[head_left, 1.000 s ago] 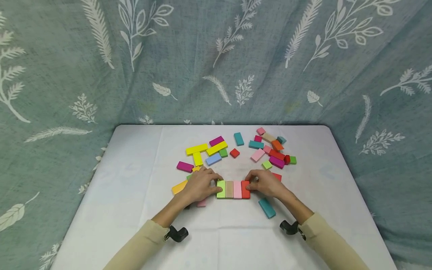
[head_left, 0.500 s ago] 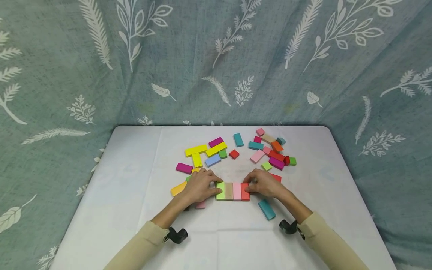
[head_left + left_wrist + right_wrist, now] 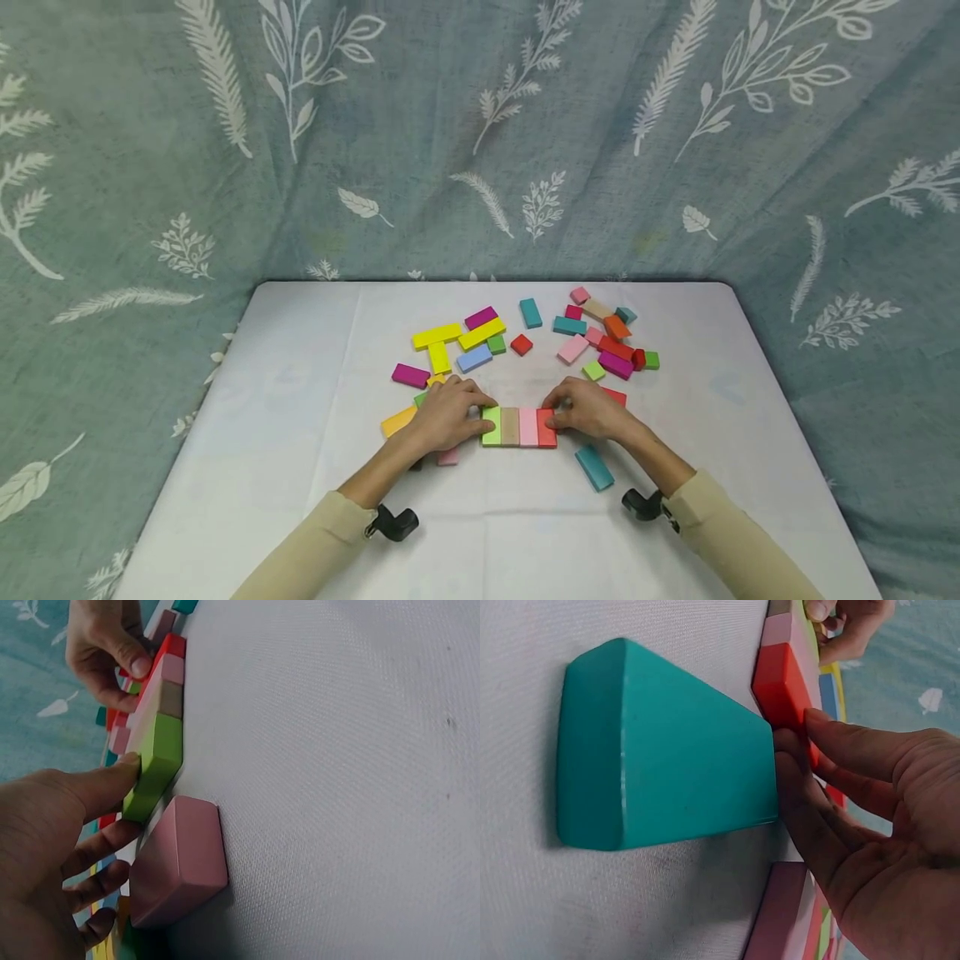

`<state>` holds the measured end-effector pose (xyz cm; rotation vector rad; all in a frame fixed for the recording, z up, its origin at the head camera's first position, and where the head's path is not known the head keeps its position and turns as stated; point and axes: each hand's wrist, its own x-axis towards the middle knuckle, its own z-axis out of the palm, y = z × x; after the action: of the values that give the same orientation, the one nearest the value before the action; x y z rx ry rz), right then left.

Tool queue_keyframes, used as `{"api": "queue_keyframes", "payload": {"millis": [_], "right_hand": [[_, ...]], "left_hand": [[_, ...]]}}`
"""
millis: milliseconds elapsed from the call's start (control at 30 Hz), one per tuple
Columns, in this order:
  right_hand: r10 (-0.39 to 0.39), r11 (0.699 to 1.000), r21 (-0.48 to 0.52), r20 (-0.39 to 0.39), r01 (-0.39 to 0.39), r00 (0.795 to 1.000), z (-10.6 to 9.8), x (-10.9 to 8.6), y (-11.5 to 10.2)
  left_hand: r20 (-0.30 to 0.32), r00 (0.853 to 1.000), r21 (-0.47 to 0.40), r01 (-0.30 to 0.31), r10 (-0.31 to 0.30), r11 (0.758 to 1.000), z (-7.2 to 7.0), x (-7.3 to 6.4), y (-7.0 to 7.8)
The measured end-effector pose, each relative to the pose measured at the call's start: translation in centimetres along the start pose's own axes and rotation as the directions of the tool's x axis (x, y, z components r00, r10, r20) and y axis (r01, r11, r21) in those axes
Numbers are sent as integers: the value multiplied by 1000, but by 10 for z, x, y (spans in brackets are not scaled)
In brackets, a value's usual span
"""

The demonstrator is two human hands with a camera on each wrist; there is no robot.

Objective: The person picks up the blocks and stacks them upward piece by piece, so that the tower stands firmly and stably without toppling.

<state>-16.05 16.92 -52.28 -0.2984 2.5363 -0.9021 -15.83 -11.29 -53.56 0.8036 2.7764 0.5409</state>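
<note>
Four-sided wooden blocks form a tight side-by-side row: light green (image 3: pixel 491 438), beige (image 3: pixel 510 427), pink (image 3: pixel 528 427) and red (image 3: pixel 547 437). My left hand (image 3: pixel 448 414) pinches the light green block at the row's left end, thumb on top and a finger at its outer side. At the opposite end, my right hand (image 3: pixel 588 407) holds the red block, its thumb on the top edge and fingers against the side. Near the left fingers lies a separate pink block (image 3: pixel 187 859). A teal block (image 3: pixel 675 750) lies just in front of the right hand, close to its fingers.
Loose blocks lie behind the hands, including yellow (image 3: pixel 437 336), blue (image 3: pixel 475 357) and magenta (image 3: pixel 411 375) ones. More cluster at the back right, around a purple block (image 3: pixel 616 364). A patterned curtain (image 3: pixel 420 167) stands behind the white table (image 3: pixel 300 400).
</note>
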Motion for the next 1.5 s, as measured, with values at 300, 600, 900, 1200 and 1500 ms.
{"api": "queue_keyframes", "payload": {"millis": [300, 600, 900, 1200, 1500], "right_hand": [[0, 1000, 2, 42, 0, 999, -2, 4, -3], [-79, 992, -106, -93, 69, 993, -51, 28, 3], [-182, 924, -357, -94, 137, 979, -77, 58, 33], [-162, 924, -362, -80, 123, 984, -75, 57, 34], [-212, 953, -249, -141, 172, 967, -72, 52, 30]], "left_hand": [[-14, 1000, 19, -7, 8, 1000, 0, -2, -2], [-73, 997, 56, -16, 20, 998, 1, -8, -4], [-97, 991, 51, -89, 93, 995, 5, -17, -3], [-85, 992, 29, -88, 90, 996, 5, -20, -3], [-90, 992, 13, -83, 84, 996, 4, -21, -1]]}}
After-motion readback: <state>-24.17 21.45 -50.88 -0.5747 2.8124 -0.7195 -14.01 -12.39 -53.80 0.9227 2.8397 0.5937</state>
